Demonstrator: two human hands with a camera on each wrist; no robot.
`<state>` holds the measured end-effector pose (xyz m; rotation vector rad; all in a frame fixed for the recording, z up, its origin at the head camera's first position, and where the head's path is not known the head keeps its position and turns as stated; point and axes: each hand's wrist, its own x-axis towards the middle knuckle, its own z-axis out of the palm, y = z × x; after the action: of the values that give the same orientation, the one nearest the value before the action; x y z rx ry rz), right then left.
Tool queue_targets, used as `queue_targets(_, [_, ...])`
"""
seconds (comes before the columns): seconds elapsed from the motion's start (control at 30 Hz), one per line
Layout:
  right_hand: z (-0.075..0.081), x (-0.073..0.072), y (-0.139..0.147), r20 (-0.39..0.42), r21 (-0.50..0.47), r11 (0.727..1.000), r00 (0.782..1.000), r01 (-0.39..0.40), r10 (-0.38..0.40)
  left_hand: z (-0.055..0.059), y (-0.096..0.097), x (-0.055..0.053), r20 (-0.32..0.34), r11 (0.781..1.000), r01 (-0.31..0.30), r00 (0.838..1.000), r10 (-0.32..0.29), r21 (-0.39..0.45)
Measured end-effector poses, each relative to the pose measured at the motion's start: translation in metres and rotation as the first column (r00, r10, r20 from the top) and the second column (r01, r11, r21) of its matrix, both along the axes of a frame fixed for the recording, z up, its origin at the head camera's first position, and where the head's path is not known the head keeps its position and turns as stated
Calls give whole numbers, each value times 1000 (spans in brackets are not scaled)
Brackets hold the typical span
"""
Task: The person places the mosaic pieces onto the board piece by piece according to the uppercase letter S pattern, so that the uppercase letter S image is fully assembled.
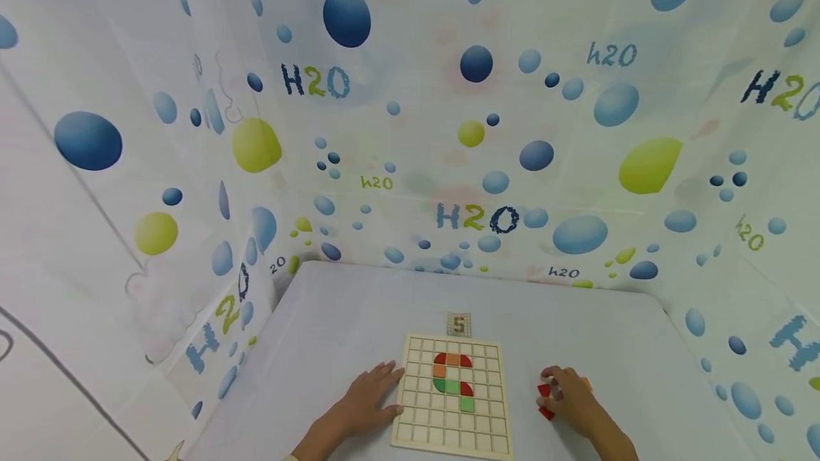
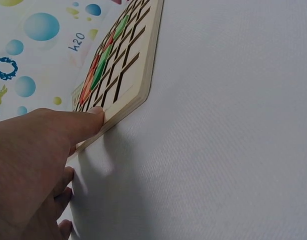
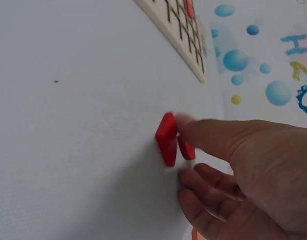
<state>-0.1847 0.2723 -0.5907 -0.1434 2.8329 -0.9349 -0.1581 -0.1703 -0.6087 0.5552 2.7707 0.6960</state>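
A wooden grid board [image 1: 426,418] lies on the table, bearing red, orange and green tiles in a curved pattern. My left hand [image 1: 368,400] rests at its left side, fingers spread, the thumb [image 2: 91,122] touching the board's edge. To the board's right, my right hand [image 1: 573,400] hovers over loose red tiles [image 1: 545,412], fingers loosely bent. In the right wrist view, the thumb [image 3: 208,137] is beside a red tile [image 3: 167,142], with a second red tile [image 3: 187,151] partly hidden behind it. Nothing is visibly pinched between thumb and fingers.
A small pattern card [image 1: 458,324] with a figure like a 5 or S lies just beyond the board. An orange tile [image 1: 586,383] shows behind the right hand. The white-covered table [image 1: 359,304] meets a curtain [image 1: 410,141] printed with bubbles at its back.
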Motion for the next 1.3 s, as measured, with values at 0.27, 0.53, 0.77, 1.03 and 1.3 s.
queue_targets(0.27, [1, 1, -2, 23, 2, 1000, 1000, 19, -19, 2, 1, 0, -8, 1000, 6, 1000, -6, 0])
queue_targets(0.53, [-3, 2, -12, 10, 18, 999, 999, 50, -50, -1, 0, 1, -9, 1000, 0, 1000, 0, -9])
queue_targets(0.77, [2, 6, -41, -31, -22, 999, 999, 25, -25, 0, 0, 2, 2, 1000, -13, 1000, 13, 10])
queue_targets(1.03, [6, 18, -84, -19, -91, 990, 994, -108, 106, 1, 0, 2, -3, 1000, -9, 1000, 9, 6])
queue_targets(1.3, [-8, 29, -116, -63, -87, 956, 960, -279, 274, 2, 1, 2, -4, 1000, -14, 1000, 14, -5])
